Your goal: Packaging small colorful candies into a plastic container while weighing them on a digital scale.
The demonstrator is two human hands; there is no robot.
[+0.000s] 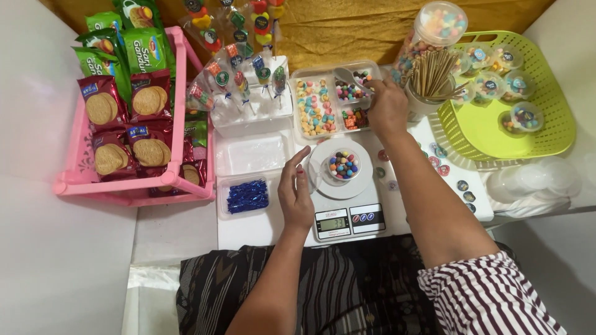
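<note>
White tabletop (261, 229) crowded. Small cup (343, 165) of candies set on scale (347, 208); left hand (295, 197) rested open just left of cup. Right hand (387, 108) closed on scoop (351, 77) beyond scale, over candy tray (323, 107).

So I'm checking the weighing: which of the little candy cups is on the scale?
The open cup of colourful candy balls, sitting on the white digital scale beside the left hand. The other cups, lidded, lie in the green basket.

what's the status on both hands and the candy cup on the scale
Left hand open, fingertips at the cup on the scale. Right hand shut on a scoop over the candy tray. Nothing in the way.
</note>
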